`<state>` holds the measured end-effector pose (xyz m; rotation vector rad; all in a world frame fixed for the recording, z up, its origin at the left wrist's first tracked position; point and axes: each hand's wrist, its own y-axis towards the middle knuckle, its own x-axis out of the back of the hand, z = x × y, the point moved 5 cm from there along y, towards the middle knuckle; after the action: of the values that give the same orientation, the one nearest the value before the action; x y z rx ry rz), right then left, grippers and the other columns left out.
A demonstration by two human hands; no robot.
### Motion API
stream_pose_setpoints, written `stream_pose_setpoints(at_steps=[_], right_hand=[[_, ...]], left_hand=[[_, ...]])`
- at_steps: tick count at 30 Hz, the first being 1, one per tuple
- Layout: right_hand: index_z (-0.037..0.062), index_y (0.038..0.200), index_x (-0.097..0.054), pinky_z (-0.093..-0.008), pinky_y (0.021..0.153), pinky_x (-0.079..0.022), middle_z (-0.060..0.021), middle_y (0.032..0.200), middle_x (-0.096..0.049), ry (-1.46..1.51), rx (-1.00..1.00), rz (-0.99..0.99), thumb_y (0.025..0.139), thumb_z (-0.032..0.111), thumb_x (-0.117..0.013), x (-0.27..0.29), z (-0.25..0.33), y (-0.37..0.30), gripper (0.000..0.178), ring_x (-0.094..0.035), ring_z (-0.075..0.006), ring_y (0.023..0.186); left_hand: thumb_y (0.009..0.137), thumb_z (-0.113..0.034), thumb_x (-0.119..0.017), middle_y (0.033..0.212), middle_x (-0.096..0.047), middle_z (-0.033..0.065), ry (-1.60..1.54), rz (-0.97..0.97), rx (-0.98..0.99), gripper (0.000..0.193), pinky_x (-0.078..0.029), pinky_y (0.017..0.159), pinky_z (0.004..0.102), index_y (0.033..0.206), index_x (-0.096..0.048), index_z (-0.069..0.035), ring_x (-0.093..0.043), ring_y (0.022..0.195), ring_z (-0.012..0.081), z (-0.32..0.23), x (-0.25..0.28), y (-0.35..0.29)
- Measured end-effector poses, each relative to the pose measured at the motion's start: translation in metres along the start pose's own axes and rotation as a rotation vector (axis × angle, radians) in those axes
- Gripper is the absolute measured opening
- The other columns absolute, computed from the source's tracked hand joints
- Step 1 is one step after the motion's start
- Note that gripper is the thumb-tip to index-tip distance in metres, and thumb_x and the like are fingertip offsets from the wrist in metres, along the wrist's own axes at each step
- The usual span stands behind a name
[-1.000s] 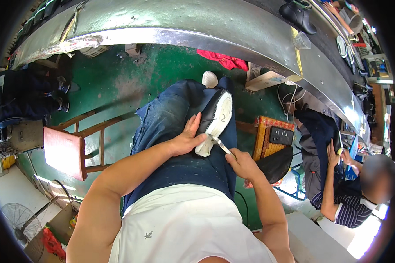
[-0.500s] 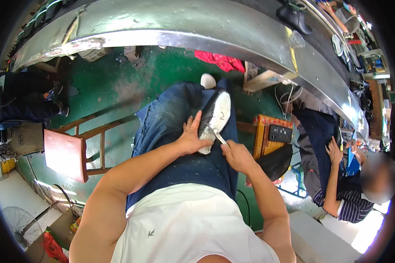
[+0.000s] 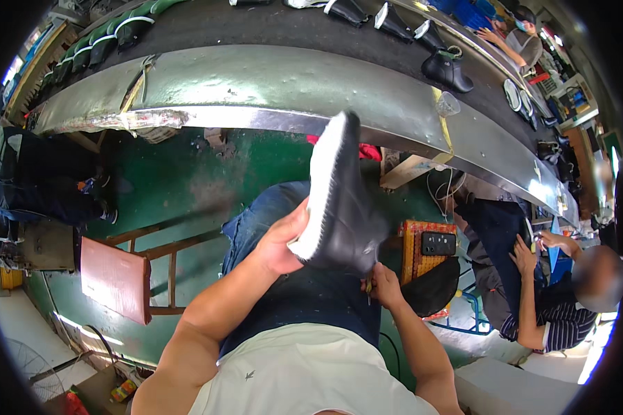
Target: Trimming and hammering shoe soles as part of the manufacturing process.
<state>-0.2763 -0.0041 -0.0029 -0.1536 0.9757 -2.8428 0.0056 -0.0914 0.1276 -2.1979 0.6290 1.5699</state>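
Note:
A black ankle boot (image 3: 349, 214) with a white underside is held up in front of me, toe pointing away and its white bottom edge facing left. My left hand (image 3: 284, 238) is closed round the heel end, thumb on the white edge. By the boot's top opening, my right hand (image 3: 384, 285) is closed on a slim metal hand tool (image 3: 368, 287), mostly hidden by the fingers; its kind is unclear. The right fingertips touch or nearly touch the boot's upper edge; I cannot tell which.
Ahead runs a metal-edged conveyor bench (image 3: 242, 83) carrying several boots. A pinkish stool (image 3: 115, 280) stands left. To the right, a woven-topped seat (image 3: 415, 259) bears a dark phone (image 3: 438, 243) and a black cloth-like item (image 3: 432, 287). A co-worker in a striped shirt (image 3: 561, 318) sits beyond.
The boot has been lifted off my lap and turned from sole-up onto its side. My left hand has moved to its heel. My right hand has drawn the tool away from the sole and lowered it.

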Motion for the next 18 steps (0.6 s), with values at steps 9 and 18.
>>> stream_pose_setpoints(at_steps=[9,18], right_hand=[[-0.0037,0.108,-0.061,-0.0312,0.067,-0.054,-0.0097,0.086,-0.068,-0.160,0.051,0.025,0.111,0.041,-0.038,-0.005,0.003,0.002,0.051,-0.066,-0.0163,0.070],[-0.0041,0.109,-0.060,-0.0307,0.067,-0.055,-0.0092,0.087,-0.068,-0.320,0.053,0.014,0.109,0.044,-0.043,-0.003,0.013,-0.002,0.051,-0.067,-0.0164,0.071]], left_hand=[[0.108,-0.058,-0.028,0.138,-0.061,0.0186,-0.138,-0.242,-0.117,0.067,-0.045,0.111,0.0528,0.143,-0.052,-0.005,-0.059,0.128,0.0335,-0.053,-0.002,0.088],[0.111,-0.053,-0.017,0.141,-0.057,0.0164,-0.027,-0.420,-0.147,0.065,-0.048,0.109,0.0518,0.145,-0.047,-0.007,-0.061,0.126,0.0317,-0.105,-0.014,0.138]])
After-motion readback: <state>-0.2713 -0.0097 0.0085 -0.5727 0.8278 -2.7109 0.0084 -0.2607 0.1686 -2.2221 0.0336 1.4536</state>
